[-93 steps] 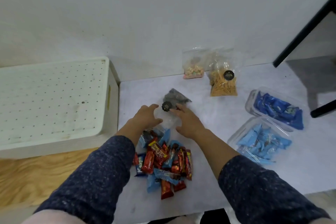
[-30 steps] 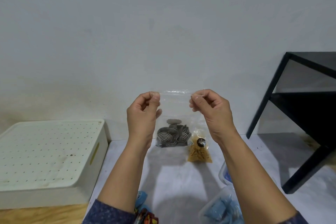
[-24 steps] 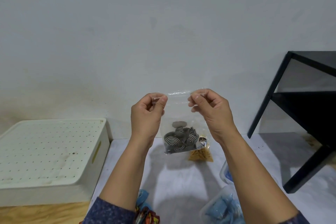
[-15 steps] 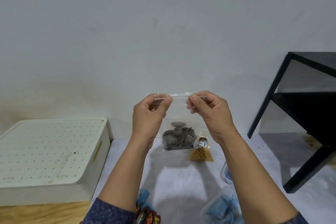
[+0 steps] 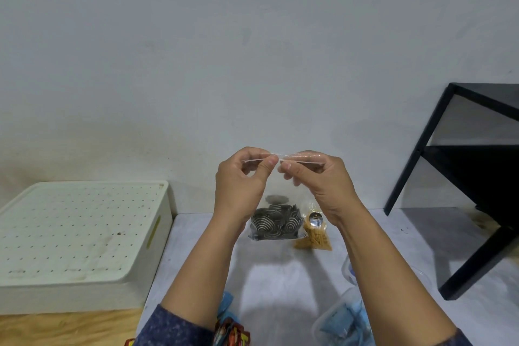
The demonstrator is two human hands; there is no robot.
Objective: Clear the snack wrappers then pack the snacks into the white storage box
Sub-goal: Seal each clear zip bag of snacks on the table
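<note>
I hold a clear zip bag of dark striped cookies (image 5: pixel 276 224) up in front of the wall, above the table. My left hand (image 5: pixel 243 185) pinches the bag's top seal on the left, and my right hand (image 5: pixel 316 180) pinches it on the right, fingertips nearly touching. The cookies hang at the bottom of the bag. The white storage box (image 5: pixel 81 233) with its perforated lid on stands at the left.
A bag of yellow stick snacks (image 5: pixel 314 236) stands on the white table (image 5: pixel 280 284) behind the held bag. Red and blue wrapped candies (image 5: pixel 233 331) lie at the bottom edge. A clear tub of blue packets (image 5: pixel 342 323) sits lower right. A black shelf frame (image 5: pixel 463 191) stands right.
I picked the cookie bag off the table and raised it. Over the last second my hands slid along the top seal toward each other.
</note>
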